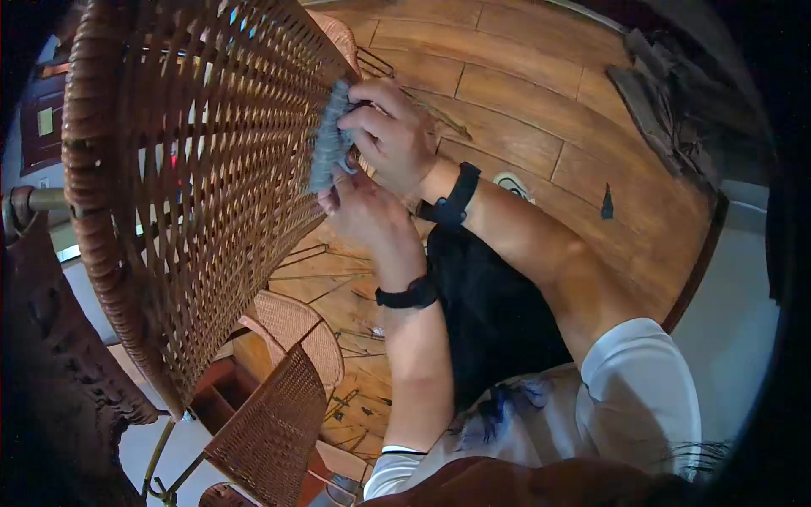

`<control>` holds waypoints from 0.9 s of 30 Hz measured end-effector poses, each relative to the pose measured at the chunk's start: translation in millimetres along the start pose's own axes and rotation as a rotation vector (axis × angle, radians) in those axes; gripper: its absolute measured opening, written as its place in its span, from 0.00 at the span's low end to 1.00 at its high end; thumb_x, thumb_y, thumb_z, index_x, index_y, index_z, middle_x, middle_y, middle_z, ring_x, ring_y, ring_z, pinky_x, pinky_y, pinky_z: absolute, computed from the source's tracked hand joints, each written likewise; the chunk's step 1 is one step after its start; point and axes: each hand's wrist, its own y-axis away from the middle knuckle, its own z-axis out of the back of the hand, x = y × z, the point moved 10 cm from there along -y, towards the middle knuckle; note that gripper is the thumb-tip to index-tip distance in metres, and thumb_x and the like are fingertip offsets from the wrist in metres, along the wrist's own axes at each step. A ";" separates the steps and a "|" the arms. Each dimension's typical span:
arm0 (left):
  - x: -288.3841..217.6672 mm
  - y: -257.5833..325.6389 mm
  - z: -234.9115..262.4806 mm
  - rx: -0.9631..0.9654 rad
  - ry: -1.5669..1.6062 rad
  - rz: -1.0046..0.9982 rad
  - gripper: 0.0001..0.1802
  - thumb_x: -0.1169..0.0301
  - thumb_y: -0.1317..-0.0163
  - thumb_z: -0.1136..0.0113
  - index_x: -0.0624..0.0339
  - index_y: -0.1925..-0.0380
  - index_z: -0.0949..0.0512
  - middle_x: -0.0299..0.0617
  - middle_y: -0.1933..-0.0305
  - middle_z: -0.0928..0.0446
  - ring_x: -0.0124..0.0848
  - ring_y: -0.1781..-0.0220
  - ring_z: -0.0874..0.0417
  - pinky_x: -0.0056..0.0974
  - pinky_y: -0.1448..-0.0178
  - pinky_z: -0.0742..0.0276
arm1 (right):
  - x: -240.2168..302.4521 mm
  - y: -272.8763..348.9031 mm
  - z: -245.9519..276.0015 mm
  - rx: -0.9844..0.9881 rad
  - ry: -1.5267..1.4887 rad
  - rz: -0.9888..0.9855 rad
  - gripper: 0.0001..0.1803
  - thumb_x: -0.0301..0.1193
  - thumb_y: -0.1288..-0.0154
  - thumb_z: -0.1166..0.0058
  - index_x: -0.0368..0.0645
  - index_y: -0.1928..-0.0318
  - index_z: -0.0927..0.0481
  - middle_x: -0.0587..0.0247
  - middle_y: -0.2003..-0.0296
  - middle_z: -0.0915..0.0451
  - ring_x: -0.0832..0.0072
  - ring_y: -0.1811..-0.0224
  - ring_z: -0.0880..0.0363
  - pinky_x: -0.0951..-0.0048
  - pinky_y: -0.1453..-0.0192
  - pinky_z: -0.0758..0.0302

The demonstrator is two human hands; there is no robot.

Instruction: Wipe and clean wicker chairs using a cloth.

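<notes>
A large brown woven rattan piece (211,169), curved like a chair back, fills the left of the view. A grey cloth (328,139) is pressed flat against its weave. My right hand (393,135) grips the cloth at its upper part, fingers curled over it. Just below, my left hand (363,211) pinches the cloth's lower end against the rattan. Each wrist wears a black band.
A wooden plank floor (541,127) lies beneath. More wicker chairs (287,338) stand lower left. A dark carved wooden post (59,355) rises at the left edge. A dark heap (667,93) lies at upper right. A white shoe tip (514,184) shows near my forearm.
</notes>
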 end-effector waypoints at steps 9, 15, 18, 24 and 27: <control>98.9 36.9 -1.9 -0.213 0.179 0.440 0.05 0.75 0.39 0.47 0.58 0.62 0.27 0.44 0.61 0.25 0.36 0.61 0.23 0.35 0.57 0.24 | -113.3 74.8 -16.7 0.226 0.101 -0.344 0.09 0.15 0.54 0.46 0.39 0.70 0.25 0.55 0.63 0.28 0.57 0.59 0.26 0.64 0.58 0.28; 66.7 12.1 17.5 -0.031 -0.278 0.216 0.12 0.67 0.34 0.51 0.65 0.60 0.25 0.55 0.54 0.24 0.40 0.55 0.23 0.37 0.52 0.24 | -71.5 41.1 -23.2 0.115 -0.072 -0.331 0.10 0.15 0.55 0.47 0.39 0.69 0.24 0.55 0.65 0.26 0.60 0.61 0.24 0.70 0.58 0.27; 19.8 16.1 -31.6 -0.222 0.244 0.485 0.13 0.67 0.34 0.51 0.66 0.56 0.28 0.52 0.51 0.26 0.38 0.53 0.24 0.39 0.50 0.24 | -58.9 13.3 5.0 0.022 -0.105 -0.235 0.11 0.14 0.55 0.48 0.39 0.69 0.22 0.56 0.64 0.25 0.62 0.60 0.23 0.72 0.56 0.27; -2.8 -0.9 -9.6 -0.048 0.216 0.255 0.14 0.71 0.34 0.53 0.70 0.54 0.30 0.50 0.51 0.26 0.38 0.51 0.25 0.37 0.48 0.25 | -8.9 -14.9 4.6 -0.019 -0.149 -0.126 0.11 0.14 0.55 0.48 0.40 0.70 0.21 0.58 0.63 0.25 0.64 0.59 0.23 0.71 0.56 0.26; 2.7 9.8 -21.6 -0.096 0.286 0.310 0.10 0.73 0.35 0.52 0.68 0.57 0.30 0.49 0.53 0.26 0.37 0.53 0.25 0.37 0.48 0.26 | -32.0 1.2 4.5 -0.013 -0.056 -0.149 0.10 0.14 0.54 0.47 0.40 0.70 0.22 0.58 0.62 0.25 0.63 0.60 0.23 0.71 0.57 0.26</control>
